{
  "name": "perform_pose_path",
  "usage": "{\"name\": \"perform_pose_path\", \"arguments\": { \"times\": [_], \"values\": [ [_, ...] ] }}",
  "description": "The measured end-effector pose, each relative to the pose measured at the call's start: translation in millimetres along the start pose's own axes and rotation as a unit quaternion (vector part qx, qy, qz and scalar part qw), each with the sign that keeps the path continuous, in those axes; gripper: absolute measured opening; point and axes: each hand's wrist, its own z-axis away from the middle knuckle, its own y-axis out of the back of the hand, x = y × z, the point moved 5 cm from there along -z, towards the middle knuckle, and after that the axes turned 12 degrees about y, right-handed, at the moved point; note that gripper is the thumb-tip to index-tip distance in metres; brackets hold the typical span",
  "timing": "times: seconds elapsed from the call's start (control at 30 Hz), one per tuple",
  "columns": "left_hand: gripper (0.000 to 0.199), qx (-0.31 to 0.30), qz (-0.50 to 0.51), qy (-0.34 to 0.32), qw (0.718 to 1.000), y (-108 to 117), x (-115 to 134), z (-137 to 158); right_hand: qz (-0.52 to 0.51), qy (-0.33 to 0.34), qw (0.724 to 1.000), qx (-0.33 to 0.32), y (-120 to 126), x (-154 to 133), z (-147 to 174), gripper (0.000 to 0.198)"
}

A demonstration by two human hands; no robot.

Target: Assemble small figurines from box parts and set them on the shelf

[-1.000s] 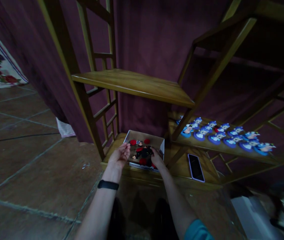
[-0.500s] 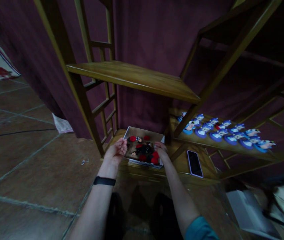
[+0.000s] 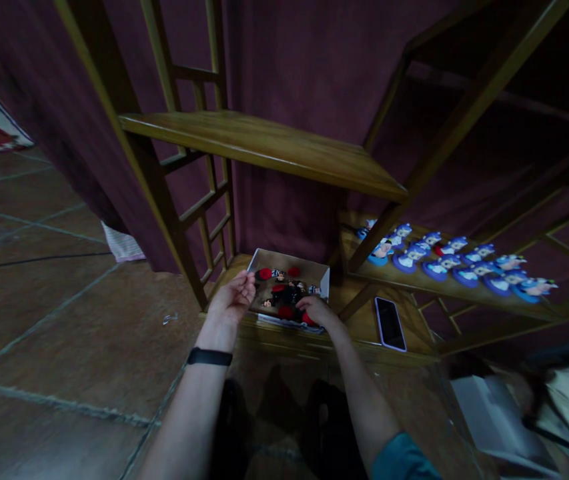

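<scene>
A shallow cardboard box (image 3: 320, 271) sits on the low wooden shelf in front of me. Inside lie several small black-clothed figurines (image 3: 291, 293) with red round bases, jumbled together. At the box's left side, my left hand (image 3: 234, 298) has its palm turned up and its curled fingers on the box wall. A dark band circles that wrist. My right hand (image 3: 317, 311) reaches over the front right of the box, fingers bent down and closed on a figurine among the others; its fingertips partly hide what they grip.
Rows of blue-and-white figurines (image 3: 441, 267) stand on a raised shelf to the right. A phone (image 3: 390, 325) lies on the lower shelf. Above the box juts a wooden shelf board (image 3: 264, 147), with an upright post (image 3: 134, 167) at left. A white box (image 3: 499, 417) is on the floor.
My right hand has moved left from the box's right edge, in over the figurines, and its fingers have closed. My left hand stays at the left wall.
</scene>
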Motion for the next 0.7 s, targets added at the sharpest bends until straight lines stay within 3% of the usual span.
{"name": "perform_pose_path", "arguments": {
  "times": [0.27, 0.43, 0.7],
  "values": [
    [0.016, -0.003, 0.012, 0.008, 1.0, -3.4, -0.7, 1.5, 0.108, 0.007, 0.992, 0.068, 18.3, -10.8, -1.3, 0.025],
    [0.018, -0.003, 0.018, 0.015, 1.0, -4.2, -1.1, 1.0, 0.193, 0.038, 0.978, 0.062, 6.1, -23.2, -0.4, 0.04],
    [0.018, -0.004, 0.001, 0.011, 1.0, -5.3, -8.2, -5.1, 0.144, -0.004, 0.988, 0.048, -3.8, -20.2, 0.9, 0.027]
  ]
}}
